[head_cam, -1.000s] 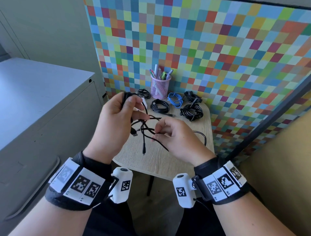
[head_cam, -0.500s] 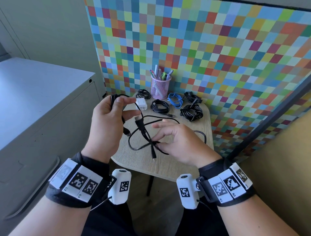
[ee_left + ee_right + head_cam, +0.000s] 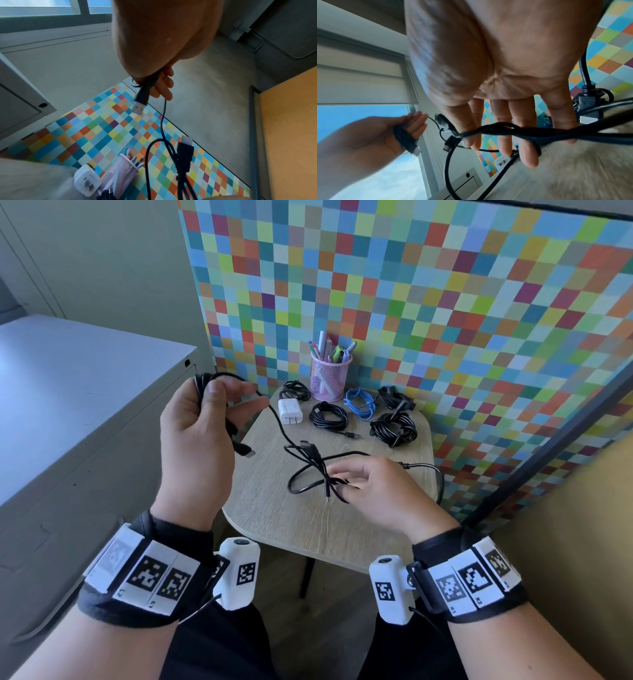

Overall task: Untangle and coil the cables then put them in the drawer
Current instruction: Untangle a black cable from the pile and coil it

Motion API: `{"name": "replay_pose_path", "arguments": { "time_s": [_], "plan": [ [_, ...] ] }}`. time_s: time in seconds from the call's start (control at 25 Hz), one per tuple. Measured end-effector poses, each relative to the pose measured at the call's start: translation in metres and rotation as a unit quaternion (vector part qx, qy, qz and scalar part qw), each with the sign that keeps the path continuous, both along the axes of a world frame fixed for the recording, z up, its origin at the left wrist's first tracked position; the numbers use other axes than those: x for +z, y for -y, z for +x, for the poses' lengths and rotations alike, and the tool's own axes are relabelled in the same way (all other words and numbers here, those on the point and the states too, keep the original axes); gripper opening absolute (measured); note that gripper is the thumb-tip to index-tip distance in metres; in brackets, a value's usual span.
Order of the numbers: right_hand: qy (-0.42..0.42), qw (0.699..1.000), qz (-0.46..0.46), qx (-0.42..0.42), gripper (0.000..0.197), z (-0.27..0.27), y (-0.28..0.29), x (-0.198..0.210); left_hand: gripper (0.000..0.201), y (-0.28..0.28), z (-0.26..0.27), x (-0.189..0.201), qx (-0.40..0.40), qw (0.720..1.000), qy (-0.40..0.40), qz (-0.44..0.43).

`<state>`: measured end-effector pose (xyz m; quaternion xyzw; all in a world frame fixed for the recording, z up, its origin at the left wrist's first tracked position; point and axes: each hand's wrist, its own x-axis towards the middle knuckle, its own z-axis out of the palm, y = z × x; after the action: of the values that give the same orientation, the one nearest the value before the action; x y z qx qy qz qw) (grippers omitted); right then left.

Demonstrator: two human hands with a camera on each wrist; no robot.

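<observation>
Pulling away to the left since a moment ago, the left hand (image 3: 197,426) is holding a black coil (image 3: 405,136) wound round its curled fingers, its USB plug (image 3: 139,106) hanging below. A cable strand is now stretching from it down to the tangled cables (image 3: 310,474), which are lying on the worktop (image 3: 281,518) where the right hand (image 3: 373,491) is pinching them. Behind are sitting a white charger (image 3: 289,412), black coiled cables (image 3: 328,415), a pink pen cup (image 3: 329,380), a blue cable (image 3: 359,404) and another black bundle (image 3: 394,428). Printing on the charger is too small to read.
</observation>
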<state>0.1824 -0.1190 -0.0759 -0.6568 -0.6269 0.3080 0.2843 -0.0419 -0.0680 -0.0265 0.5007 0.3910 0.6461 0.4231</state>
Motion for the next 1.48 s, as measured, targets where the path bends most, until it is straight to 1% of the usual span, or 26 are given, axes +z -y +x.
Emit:
{"name": "replay_pose_path", "arguments": {
  "time_s": [0.12,0.24,0.28,0.32,0.36,0.4,0.48,0.56,0.6,0.68,0.8,0.92,1.0,1.12,1.2,1.28,1.4,1.48],
  "plan": [
    [0.004,1.0,-0.018,0.013,0.035,-0.005,0.0,0.001,0.027,0.007,0.006,0.008,-0.074,0.996,-0.002,0.039],
    [-0.061,0.998,-0.032,0.01,0.037,-0.005,-0.001,0.005,0.028,0.011,0.014,0.011,-0.109,0.993,-0.034,0.035],
    [-0.084,0.996,-0.034,0.02,0.045,-0.005,0.0,0.006,0.028,0.011,0.015,0.01,-0.11,0.992,-0.047,0.027],
    [-0.084,0.996,-0.03,0.03,0.055,-0.004,-0.001,0.006,0.028,0.011,0.016,0.008,-0.111,0.992,-0.054,0.02],
    [-0.058,0.997,-0.022,0.037,0.062,-0.003,-0.002,0.005,0.028,0.011,0.017,0.006,-0.113,0.992,-0.055,0.014],
    [-0.02,0.999,-0.012,0.042,0.061,-0.004,-0.001,0.005,0.028,0.011,0.017,0.003,-0.115,0.992,-0.054,0.009],
    [0.038,0.999,0.011,0.023,0.045,-0.007,0.0,0.003,0.029,0.011,0.017,-0.001,-0.119,0.991,-0.065,-0.003],
    [0.035,0.998,0.057,-0.01,0.024,-0.009,-0.001,0.0,0.029,0.011,0.016,-0.005,-0.118,0.989,-0.084,-0.017],
    [0.024,0.997,0.076,-0.022,0.02,-0.009,-0.001,-0.001,0.028,0.011,0.016,-0.007,-0.118,0.989,-0.091,-0.027],
    [-0.009,0.996,0.089,-0.03,0.019,-0.008,-0.004,-0.001,0.028,0.01,0.016,-0.012,-0.111,0.988,-0.099,-0.05],
    [-0.045,0.994,0.097,-0.024,0.023,-0.003,-0.007,-0.001,0.027,0.006,0.016,-0.022,-0.077,0.985,-0.129,-0.087],
    [-0.043,0.985,0.162,-0.042,0.018,0.0,-0.008,0.004,0.025,0.003,0.016,-0.032,-0.057,0.973,-0.194,-0.111],
    [-0.064,0.979,0.187,-0.057,0.02,0.0,-0.007,0.009,0.025,0.003,0.019,-0.037,-0.082,0.964,-0.216,-0.13],
    [-0.139,0.966,0.212,-0.046,0.024,-0.002,-0.007,0.016,0.025,0.003,0.022,-0.044,-0.125,0.957,-0.213,-0.152],
    [-0.148,0.961,0.232,-0.035,0.029,-0.002,-0.009,0.016,0.025,0.002,0.022,-0.046,-0.118,0.962,-0.202,-0.138],
    [-0.152,0.958,0.243,-0.024,0.036,-0.002,-0.01,0.015,0.026,0.001,0.021,-0.045,-0.079,0.975,-0.182,-0.101],
    [-0.179,0.951,0.252,-0.009,0.049,-0.003,-0.007,0.019,0.028,0.0,0.015,-0.039,-0.013,0.987,-0.159,-0.018],
    [-0.176,0.953,0.245,0.0,0.05,0.001,-0.006,0.022,0.03,0.0,0.009,-0.032,0.023,0.986,-0.156,0.044]
  ]
}}
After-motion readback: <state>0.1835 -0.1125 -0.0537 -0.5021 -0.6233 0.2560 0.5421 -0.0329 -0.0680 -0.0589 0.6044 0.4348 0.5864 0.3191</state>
